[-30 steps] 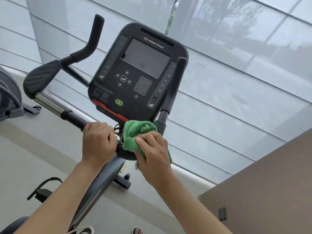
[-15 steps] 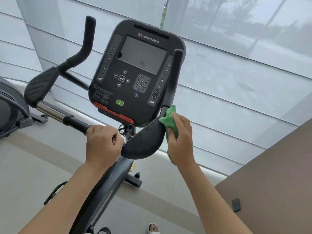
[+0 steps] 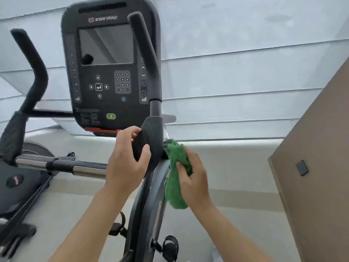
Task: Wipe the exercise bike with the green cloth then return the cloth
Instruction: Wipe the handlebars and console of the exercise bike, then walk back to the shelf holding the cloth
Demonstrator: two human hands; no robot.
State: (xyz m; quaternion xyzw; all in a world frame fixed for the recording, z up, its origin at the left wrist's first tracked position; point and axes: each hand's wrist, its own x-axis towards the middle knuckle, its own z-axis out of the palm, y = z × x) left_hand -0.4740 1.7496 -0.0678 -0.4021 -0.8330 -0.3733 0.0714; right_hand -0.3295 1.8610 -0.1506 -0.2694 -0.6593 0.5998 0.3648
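A person's left hand (image 3: pixel 128 159) grips the dark padded armrest (image 3: pixel 151 140) of an exercise bike (image 3: pixel 143 205) at centre frame, fingers curled round its near edge. Just to the right, the right hand (image 3: pixel 194 178) clutches a bunched green cloth (image 3: pixel 175 167) whose top touches the underside of the pad beside the bike's curved frame. The black console (image 3: pixel 111 63) fills the upper centre, a green button lit near its lower edge. A chrome handlebar (image 3: pixel 56 165) runs in from the left; a brown panel (image 3: pixel 317 167) stands at right.
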